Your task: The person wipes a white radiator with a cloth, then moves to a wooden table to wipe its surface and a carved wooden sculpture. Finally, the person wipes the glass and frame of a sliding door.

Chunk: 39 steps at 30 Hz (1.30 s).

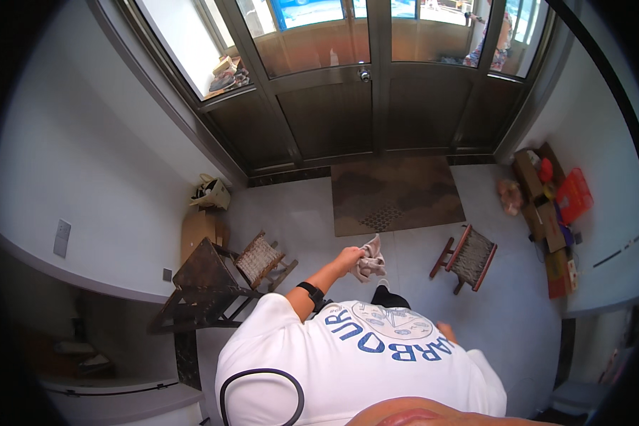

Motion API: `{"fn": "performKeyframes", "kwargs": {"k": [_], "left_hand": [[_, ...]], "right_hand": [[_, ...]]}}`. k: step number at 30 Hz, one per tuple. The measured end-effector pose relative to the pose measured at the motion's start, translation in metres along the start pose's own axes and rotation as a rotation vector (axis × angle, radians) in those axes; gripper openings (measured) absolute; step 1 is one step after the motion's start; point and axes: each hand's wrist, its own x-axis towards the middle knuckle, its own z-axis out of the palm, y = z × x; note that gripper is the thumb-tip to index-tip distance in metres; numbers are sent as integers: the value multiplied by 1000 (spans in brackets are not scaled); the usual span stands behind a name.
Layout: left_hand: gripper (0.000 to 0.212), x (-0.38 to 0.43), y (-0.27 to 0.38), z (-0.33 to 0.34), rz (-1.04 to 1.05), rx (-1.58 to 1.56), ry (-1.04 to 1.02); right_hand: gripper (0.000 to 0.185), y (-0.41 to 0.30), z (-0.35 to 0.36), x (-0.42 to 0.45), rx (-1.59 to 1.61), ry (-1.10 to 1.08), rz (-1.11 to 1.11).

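My left hand (349,260) is stretched out in front of my body, gripping a crumpled beige cloth (371,260) that hangs above the grey tiled floor (298,213). A dark watch band circles that wrist. Of my right arm, only a small patch of skin (447,333) shows beside my white shirt (319,362); the shirt hides the rest, so its fingers cannot be made out. Below the cloth, one white shoe tip (383,283) and a dark trouser leg appear. Ahead lies a brown doormat (394,191) before a metal-framed glazed door (325,117).
Left of me are a woven-seat stool (258,260), a dark wooden chair (207,279), a cardboard box (196,231) and a bag (213,194). Another woven stool (471,258) stands right, near boxes (551,226) and a red basket (575,196). Beyond the glass is a person (503,40).
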Motion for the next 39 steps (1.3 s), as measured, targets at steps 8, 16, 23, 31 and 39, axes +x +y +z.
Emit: {"fn": "performKeyframes", "kwargs": {"k": [8, 16, 23, 31, 39], "left_hand": [[35, 71, 113, -22, 41, -640, -94], [46, 115, 187, -86, 124, -571, -127], [49, 204, 268, -162, 489, 258, 115], [76, 254, 351, -210, 113, -409, 56], [32, 318, 388, -312, 279, -752, -15]], "right_hand": [[32, -388, 38, 46, 406, -267, -392], [45, -588, 177, -120, 122, -895, -417], [27, -679, 244, -149, 265, -874, -469], [18, -776, 309, -153, 106, -465, -1180], [29, -838, 321, -135, -68, -465, -1152]]}}
